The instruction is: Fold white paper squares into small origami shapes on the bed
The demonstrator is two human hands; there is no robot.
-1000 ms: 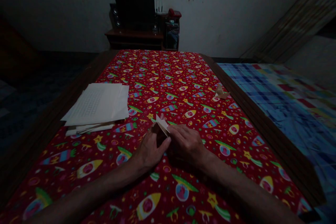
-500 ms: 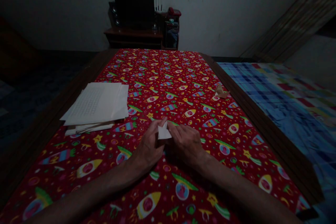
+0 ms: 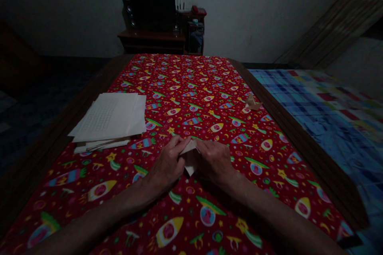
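Observation:
A small folded piece of white paper (image 3: 190, 158) lies low over the red patterned tablecloth (image 3: 209, 99), held between both hands. My left hand (image 3: 167, 163) pinches its left side with curled fingers. My right hand (image 3: 214, 161) grips its right side, fingers closed over the upper edge. Only a pointed part of the paper shows between the hands.
A stack of white sheets (image 3: 110, 119) lies on the left of the table. A small folded paper figure (image 3: 253, 103) sits near the right edge. A blue checked cloth (image 3: 323, 115) covers the surface to the right. A dark cabinet with a screen (image 3: 155, 20) stands by the far wall.
The folded paper has come down from upright between my fingers to nearly flat against the cloth, and both hands have closed in over it.

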